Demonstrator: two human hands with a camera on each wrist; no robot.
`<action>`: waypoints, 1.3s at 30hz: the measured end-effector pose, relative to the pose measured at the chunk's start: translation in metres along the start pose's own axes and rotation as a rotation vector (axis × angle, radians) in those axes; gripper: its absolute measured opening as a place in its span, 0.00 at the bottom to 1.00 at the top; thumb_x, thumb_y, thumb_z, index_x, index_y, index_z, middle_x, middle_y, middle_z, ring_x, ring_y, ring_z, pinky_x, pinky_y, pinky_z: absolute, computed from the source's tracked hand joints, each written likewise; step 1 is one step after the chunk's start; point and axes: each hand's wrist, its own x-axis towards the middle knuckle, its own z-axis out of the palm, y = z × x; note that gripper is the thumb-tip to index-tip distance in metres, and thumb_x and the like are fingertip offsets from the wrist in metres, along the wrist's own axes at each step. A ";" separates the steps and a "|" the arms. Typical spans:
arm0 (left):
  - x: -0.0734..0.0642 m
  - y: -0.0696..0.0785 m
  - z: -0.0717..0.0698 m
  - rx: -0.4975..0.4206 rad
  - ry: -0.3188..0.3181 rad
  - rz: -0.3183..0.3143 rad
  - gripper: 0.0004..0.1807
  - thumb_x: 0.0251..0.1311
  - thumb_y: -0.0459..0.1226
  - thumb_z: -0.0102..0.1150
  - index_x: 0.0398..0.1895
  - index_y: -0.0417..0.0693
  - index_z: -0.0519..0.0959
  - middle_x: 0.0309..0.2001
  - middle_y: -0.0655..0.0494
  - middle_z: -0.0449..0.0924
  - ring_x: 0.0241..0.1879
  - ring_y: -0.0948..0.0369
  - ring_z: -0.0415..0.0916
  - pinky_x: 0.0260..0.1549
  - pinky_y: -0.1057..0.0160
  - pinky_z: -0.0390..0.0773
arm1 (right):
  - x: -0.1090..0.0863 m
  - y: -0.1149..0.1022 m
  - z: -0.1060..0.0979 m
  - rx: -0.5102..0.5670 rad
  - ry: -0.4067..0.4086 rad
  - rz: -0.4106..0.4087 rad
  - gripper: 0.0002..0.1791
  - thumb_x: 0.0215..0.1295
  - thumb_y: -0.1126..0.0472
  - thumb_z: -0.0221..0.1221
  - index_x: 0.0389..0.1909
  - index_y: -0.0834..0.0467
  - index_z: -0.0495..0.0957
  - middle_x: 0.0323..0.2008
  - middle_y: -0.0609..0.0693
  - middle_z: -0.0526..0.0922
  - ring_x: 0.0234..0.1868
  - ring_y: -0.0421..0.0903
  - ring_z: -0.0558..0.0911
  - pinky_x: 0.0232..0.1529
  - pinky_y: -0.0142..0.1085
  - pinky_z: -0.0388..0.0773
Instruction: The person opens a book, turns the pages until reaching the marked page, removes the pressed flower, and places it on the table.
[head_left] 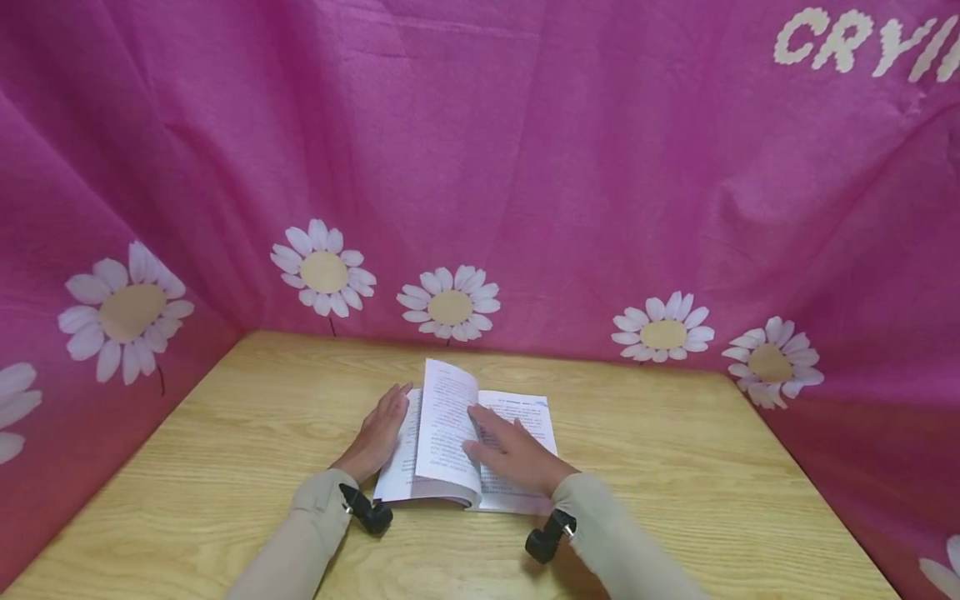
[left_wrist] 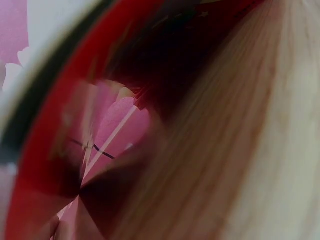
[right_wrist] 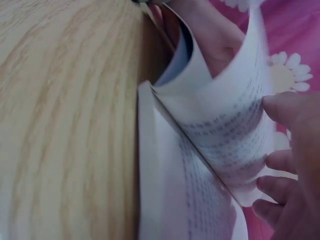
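A paperback book with printed text lies open on the table. One of its pages stands lifted and curved over the left half. My right hand reaches over the right half, its fingers extended against the lifted page; the right wrist view shows the fingertips at that page's printed face. Along the left edge rests my left hand, its fingers fairly straight beside the lifted page and partly over the left-hand pages. Close up in the left wrist view is a blurred red surface; the left hand's fingers are hidden there.
The light wooden table extends around the book on all sides. A pink cloth with white daisies hangs behind and at both sides of it. Each wrist carries a small black camera mount.
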 end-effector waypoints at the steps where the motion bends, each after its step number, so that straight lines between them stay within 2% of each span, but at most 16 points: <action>1: 0.000 0.001 0.000 -0.001 -0.002 -0.001 0.35 0.73 0.59 0.20 0.77 0.56 0.50 0.77 0.45 0.36 0.74 0.42 0.34 0.68 0.36 0.38 | 0.001 -0.001 0.002 -0.002 -0.009 -0.005 0.38 0.71 0.39 0.47 0.75 0.54 0.52 0.75 0.50 0.53 0.75 0.47 0.50 0.72 0.56 0.35; 8: -0.002 0.003 0.000 0.028 -0.029 -0.018 0.38 0.71 0.61 0.18 0.78 0.53 0.45 0.77 0.46 0.33 0.75 0.44 0.32 0.68 0.38 0.36 | 0.008 -0.006 0.013 -0.034 -0.057 0.016 0.38 0.70 0.37 0.47 0.75 0.52 0.55 0.76 0.48 0.50 0.76 0.44 0.47 0.73 0.51 0.36; 14: -0.001 0.003 0.000 0.024 -0.010 0.003 0.36 0.73 0.58 0.22 0.78 0.50 0.44 0.77 0.44 0.35 0.74 0.42 0.34 0.68 0.37 0.39 | 0.012 -0.011 0.018 -0.069 -0.075 0.023 0.37 0.70 0.38 0.48 0.73 0.54 0.59 0.76 0.51 0.49 0.76 0.49 0.46 0.74 0.50 0.39; 20: 0.001 0.003 -0.001 0.047 0.003 -0.016 0.36 0.73 0.59 0.26 0.78 0.53 0.42 0.77 0.46 0.32 0.74 0.41 0.35 0.67 0.35 0.41 | 0.016 -0.012 0.021 -0.152 -0.078 -0.014 0.36 0.71 0.41 0.48 0.72 0.57 0.60 0.75 0.56 0.50 0.75 0.55 0.47 0.73 0.52 0.44; 24: 0.001 0.002 -0.002 0.062 0.008 0.017 0.36 0.73 0.56 0.31 0.78 0.52 0.42 0.77 0.48 0.30 0.74 0.44 0.39 0.67 0.35 0.40 | 0.016 -0.013 0.023 -0.181 -0.075 -0.011 0.36 0.70 0.40 0.49 0.72 0.56 0.60 0.75 0.55 0.50 0.75 0.55 0.47 0.72 0.53 0.45; 27: 0.000 0.001 -0.003 0.084 0.003 0.081 0.36 0.73 0.55 0.35 0.77 0.50 0.44 0.78 0.48 0.34 0.75 0.46 0.41 0.68 0.36 0.40 | 0.017 -0.013 0.024 -0.199 -0.078 -0.010 0.36 0.70 0.40 0.49 0.72 0.56 0.61 0.75 0.55 0.50 0.75 0.55 0.47 0.72 0.54 0.44; 31: -0.001 0.000 -0.003 0.191 -0.039 0.183 0.38 0.70 0.57 0.41 0.76 0.49 0.51 0.77 0.48 0.45 0.75 0.48 0.40 0.69 0.38 0.40 | 0.018 -0.014 0.026 -0.225 -0.084 -0.007 0.36 0.71 0.40 0.48 0.72 0.56 0.60 0.75 0.55 0.50 0.76 0.55 0.46 0.72 0.55 0.44; 33: -0.002 -0.001 -0.003 0.249 -0.067 0.212 0.38 0.69 0.58 0.44 0.75 0.49 0.55 0.75 0.49 0.51 0.75 0.49 0.43 0.69 0.40 0.38 | 0.018 -0.014 0.025 -0.232 -0.087 -0.005 0.36 0.71 0.40 0.48 0.72 0.56 0.60 0.75 0.55 0.50 0.76 0.55 0.46 0.72 0.55 0.44; 37: -0.001 -0.004 -0.002 0.343 -0.109 0.220 0.36 0.66 0.58 0.49 0.71 0.49 0.63 0.71 0.50 0.61 0.73 0.51 0.50 0.70 0.42 0.35 | 0.018 -0.015 0.023 -0.237 -0.095 -0.005 0.35 0.71 0.40 0.47 0.73 0.56 0.59 0.75 0.55 0.49 0.75 0.55 0.46 0.72 0.55 0.45; 39: 0.001 -0.005 -0.001 0.380 -0.120 0.218 0.35 0.66 0.58 0.50 0.70 0.50 0.65 0.71 0.51 0.62 0.73 0.52 0.52 0.70 0.43 0.35 | 0.017 -0.015 0.021 -0.224 -0.092 -0.016 0.35 0.71 0.41 0.47 0.72 0.57 0.60 0.75 0.56 0.50 0.75 0.55 0.48 0.72 0.55 0.47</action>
